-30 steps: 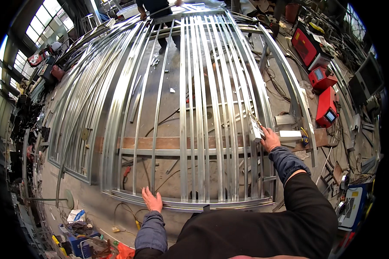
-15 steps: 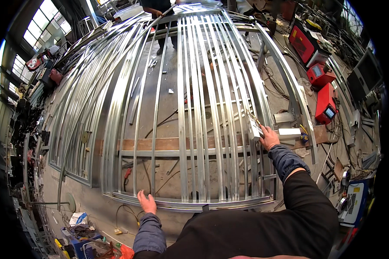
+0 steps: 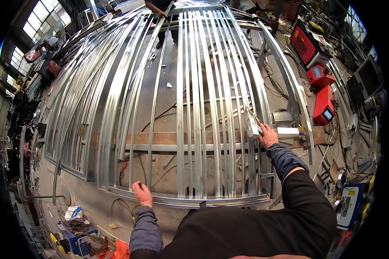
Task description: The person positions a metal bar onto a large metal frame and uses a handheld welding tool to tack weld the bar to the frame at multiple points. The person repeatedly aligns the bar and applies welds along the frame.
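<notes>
A large frame of long silver metal bars (image 3: pixel 197 129) lies in front of me, its near rail (image 3: pixel 203 200) running just ahead of my body. My left hand (image 3: pixel 142 194) is at this rail with its fingers curled in, beside the near end of a bar (image 3: pixel 135 112). What those fingers hold, if anything, is hidden. My right hand (image 3: pixel 268 136) grips a silver, box-bodied, torch-like tool (image 3: pixel 252 127) with a thin brass-coloured tip, over the right-hand bars. At the far end, a co-worker's hand (image 3: pixel 162 15) is on a bar.
A second frame with loose bars (image 3: pixel 73 125) lies to the left. Red machines (image 3: pixel 324 105) with small screens stand at the right. A tape measure (image 3: pixel 303 137) lies beside a silver block (image 3: pixel 288 131). Cables and a red-handled tool (image 3: pixel 123 166) are on the floor, by a blue box (image 3: pixel 80 244).
My left hand has drawn its spread fingers together and shifted slightly left and up. The co-worker's hand and bar have moved. My right hand keeps its grip on the tool.
</notes>
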Demonstrator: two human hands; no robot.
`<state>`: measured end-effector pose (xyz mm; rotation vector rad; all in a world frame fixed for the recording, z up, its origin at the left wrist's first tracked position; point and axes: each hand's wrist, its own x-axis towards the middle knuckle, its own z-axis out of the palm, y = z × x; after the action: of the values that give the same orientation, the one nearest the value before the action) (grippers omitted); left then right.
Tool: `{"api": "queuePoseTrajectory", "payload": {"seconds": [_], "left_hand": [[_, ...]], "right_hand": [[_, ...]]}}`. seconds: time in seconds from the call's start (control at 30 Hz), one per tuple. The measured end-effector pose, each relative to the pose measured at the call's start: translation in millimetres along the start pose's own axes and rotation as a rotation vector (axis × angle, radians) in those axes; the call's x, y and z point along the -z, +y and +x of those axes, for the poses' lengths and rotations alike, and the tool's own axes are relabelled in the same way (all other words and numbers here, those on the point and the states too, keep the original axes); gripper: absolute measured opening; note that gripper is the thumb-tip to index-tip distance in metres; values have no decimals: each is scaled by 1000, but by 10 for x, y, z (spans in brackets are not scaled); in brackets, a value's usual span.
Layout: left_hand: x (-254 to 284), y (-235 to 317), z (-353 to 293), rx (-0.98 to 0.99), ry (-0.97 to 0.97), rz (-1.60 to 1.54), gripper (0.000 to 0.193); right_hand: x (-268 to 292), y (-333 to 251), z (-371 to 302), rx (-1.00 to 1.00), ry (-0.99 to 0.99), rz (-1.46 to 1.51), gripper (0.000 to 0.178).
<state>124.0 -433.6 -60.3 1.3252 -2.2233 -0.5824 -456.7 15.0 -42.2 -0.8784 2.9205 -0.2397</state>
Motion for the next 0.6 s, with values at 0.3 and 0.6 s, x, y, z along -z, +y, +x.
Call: {"api": "queuePoseTrajectory", "payload": {"seconds": [0.3, 0.6], "left_hand": [[-555, 508, -82, -12, -232, 131, 62], [-490, 279, -83, 131, -248, 393, 69]], "right_hand": [[-38, -4, 51, 25, 28, -6, 79], [-129, 75, 62, 11, -20, 4, 81]]}}
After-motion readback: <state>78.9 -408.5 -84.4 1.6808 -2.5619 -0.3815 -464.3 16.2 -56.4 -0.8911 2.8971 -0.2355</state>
